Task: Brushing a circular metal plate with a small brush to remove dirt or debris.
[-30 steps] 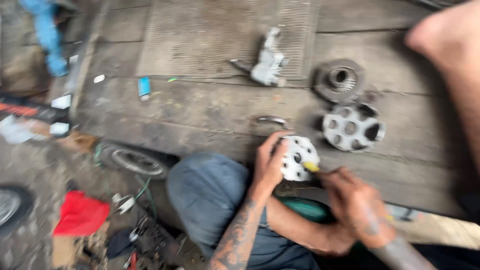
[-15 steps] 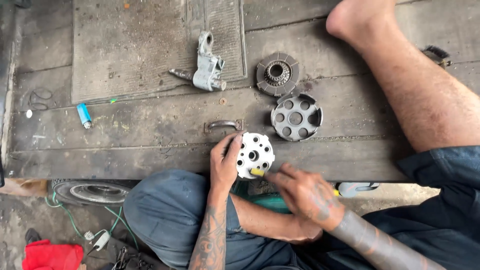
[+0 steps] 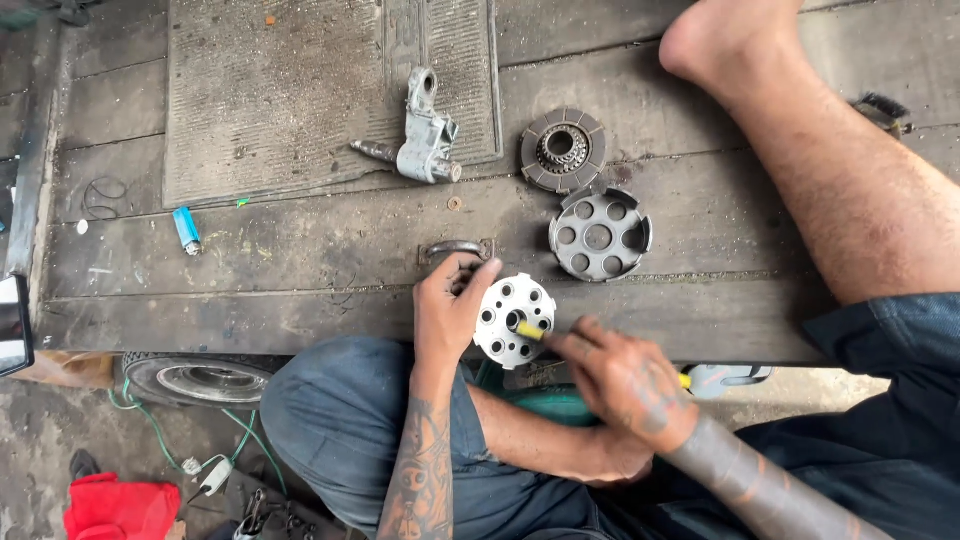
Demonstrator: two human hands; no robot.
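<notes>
We see the left hand (image 3: 447, 312), fingers closed around the rim of a round, holed metal plate (image 3: 513, 320). The right hand (image 3: 622, 378) grips a yellow-handled tool (image 3: 531, 331), its tip just beyond those fingers in the plate's centre (worktop (image 3: 300, 260) beneath).

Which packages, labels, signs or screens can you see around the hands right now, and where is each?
No package, label or sign shows.
Possible screen: a dark, glossy panel cut off at the left edge, level with the platform's front; too little shows to be sure.
Nearest the hands: the left hand holds a round silver holed disc; the right hand holds a yellow tool on it.
</notes>
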